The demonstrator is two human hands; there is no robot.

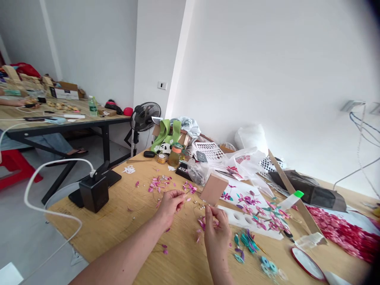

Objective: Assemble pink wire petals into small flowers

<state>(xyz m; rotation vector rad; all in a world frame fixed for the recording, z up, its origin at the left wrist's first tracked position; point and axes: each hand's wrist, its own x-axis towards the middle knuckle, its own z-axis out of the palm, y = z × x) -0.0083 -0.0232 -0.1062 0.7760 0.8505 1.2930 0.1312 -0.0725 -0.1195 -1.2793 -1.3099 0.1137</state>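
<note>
My left hand (172, 205) is over the middle of the wooden table (118, 225), thumb and forefinger pinched. A thin dark wire-like strand seems to run from its fingertips toward a purple flower (192, 189). To its right, my right hand (217, 227) also pinches, but whatever lies between those fingertips is too small to make out. Just beyond the right fingertips is a tan block (214, 189); I cannot tell whether they touch it. Small pale beads (199, 206) lie between the hands. Loose pink petals (158, 184) are scattered past the left hand.
Right of my hands, a white holed strip (252, 223) lies under pink flower sprays (271, 219). Teal thread bundles (249, 241) and a red-rimmed hoop (308, 263) are nearer. A black cube charger (94, 193) stands left. Behind are a jar (175, 156) and a fan (146, 116).
</note>
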